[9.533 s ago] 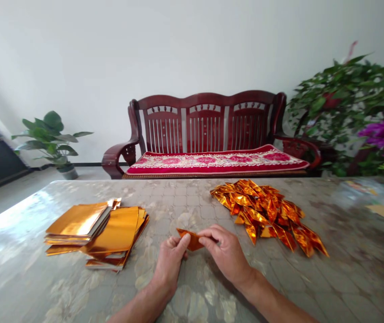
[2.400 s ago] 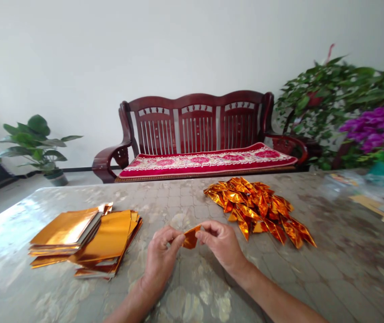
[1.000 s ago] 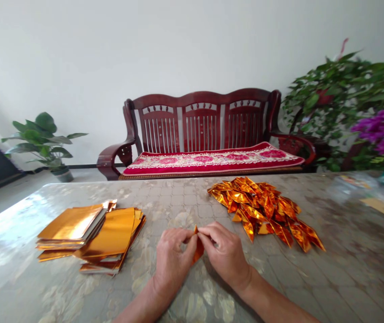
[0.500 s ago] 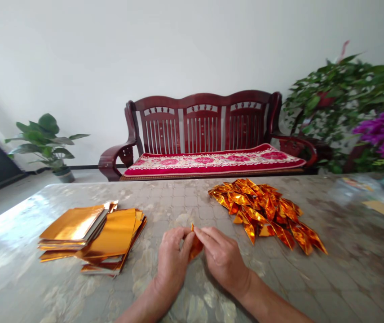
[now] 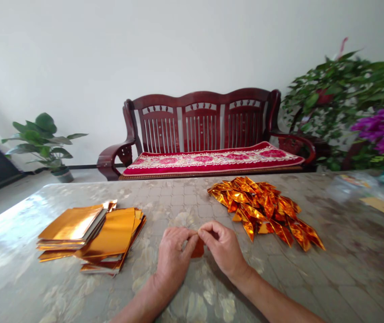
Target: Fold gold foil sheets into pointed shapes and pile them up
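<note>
Between my hands is a small piece of orange-gold foil paper (image 5: 197,249), partly hidden by the fingers. My left hand (image 5: 174,251) is closed, pinching its upper left side. With thumb and forefinger my right hand (image 5: 223,246) pinches the top edge, the fingertips of both hands meeting there. To the left lie stacks of flat gold foil paper sheets (image 5: 112,233), with pale undersides showing at the edges. On the right is a heap of folded, pointed gold foil pieces (image 5: 262,208).
Everything lies on a patterned grey table (image 5: 138,287). Clear plastic wrapping (image 5: 351,185) and tan card (image 5: 383,210) are at the far right. Beyond the table stands a dark red wooden bench (image 5: 200,121) with a red floral cushion. Potted plants (image 5: 45,143) flank it.
My right hand's fingers have shifted from lying along the foil's side to pinching its top edge. The tip that stood up above the fingers no longer shows. The view moved slightly.
</note>
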The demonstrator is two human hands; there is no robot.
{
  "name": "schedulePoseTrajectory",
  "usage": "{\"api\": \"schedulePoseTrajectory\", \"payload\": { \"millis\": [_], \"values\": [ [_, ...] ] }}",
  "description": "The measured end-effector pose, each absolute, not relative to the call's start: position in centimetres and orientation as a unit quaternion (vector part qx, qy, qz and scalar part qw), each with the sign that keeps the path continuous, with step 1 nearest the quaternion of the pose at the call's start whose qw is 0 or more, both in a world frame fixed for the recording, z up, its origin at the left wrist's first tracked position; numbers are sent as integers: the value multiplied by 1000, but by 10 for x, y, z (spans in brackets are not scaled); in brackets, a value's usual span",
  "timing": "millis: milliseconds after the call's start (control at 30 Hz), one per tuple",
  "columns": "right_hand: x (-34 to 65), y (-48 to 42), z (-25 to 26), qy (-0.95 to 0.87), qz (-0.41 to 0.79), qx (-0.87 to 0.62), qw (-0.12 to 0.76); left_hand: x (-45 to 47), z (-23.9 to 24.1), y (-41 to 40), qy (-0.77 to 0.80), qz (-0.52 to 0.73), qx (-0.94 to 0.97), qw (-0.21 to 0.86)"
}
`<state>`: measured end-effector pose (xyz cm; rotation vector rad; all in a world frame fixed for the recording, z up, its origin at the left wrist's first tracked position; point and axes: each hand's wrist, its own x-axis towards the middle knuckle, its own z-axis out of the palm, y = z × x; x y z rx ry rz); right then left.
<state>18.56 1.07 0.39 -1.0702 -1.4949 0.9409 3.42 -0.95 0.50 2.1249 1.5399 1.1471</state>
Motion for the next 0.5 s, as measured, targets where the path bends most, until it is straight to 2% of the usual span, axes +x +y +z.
{"api": "schedulePoseTrajectory", "payload": {
  "millis": [233, 400, 500],
  "values": [
    [191, 16, 2, -548, 439, -450, 552, 34, 2, -8, 563, 385, 707, 187],
    [195, 22, 5, -573, 522, -412, 479, 31, 2, -3, 559, 396, 693, 225],
    [197, 25, 2, -567, 517, -431, 474, 31, -1, 1, 555, 431, 649, 291]
  ]
}}
